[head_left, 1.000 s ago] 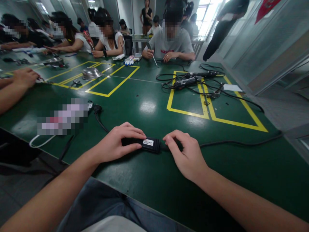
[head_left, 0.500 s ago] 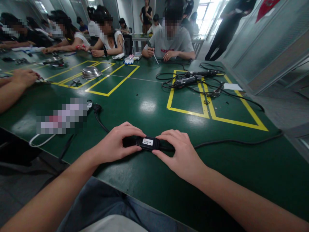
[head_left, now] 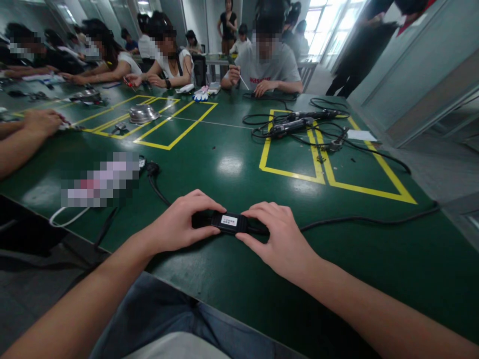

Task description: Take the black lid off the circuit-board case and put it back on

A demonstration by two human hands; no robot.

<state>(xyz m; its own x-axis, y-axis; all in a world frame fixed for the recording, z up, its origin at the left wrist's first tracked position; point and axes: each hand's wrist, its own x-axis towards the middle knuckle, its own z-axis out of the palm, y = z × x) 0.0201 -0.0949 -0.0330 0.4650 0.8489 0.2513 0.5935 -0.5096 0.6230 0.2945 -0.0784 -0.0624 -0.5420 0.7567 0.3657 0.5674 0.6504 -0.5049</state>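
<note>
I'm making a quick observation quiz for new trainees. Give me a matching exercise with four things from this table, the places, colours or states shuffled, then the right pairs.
Things:
1. labelled black box
2. metal bowl
3. electric screwdrivers
4. paper slip

Matches:
A. silver and shiny
B. white, near the right edge of the table
C. held by the fingertips of the left hand and the right hand
D. black, lying among looped cables

Right pairs: 1-C, 2-A, 3-D, 4-B.

Metal bowl (head_left: pixel 143 114) amid yellow tape lines (head_left: pixel 193 126); beyond, probably gloves (head_left: pixel 201 93).
</note>
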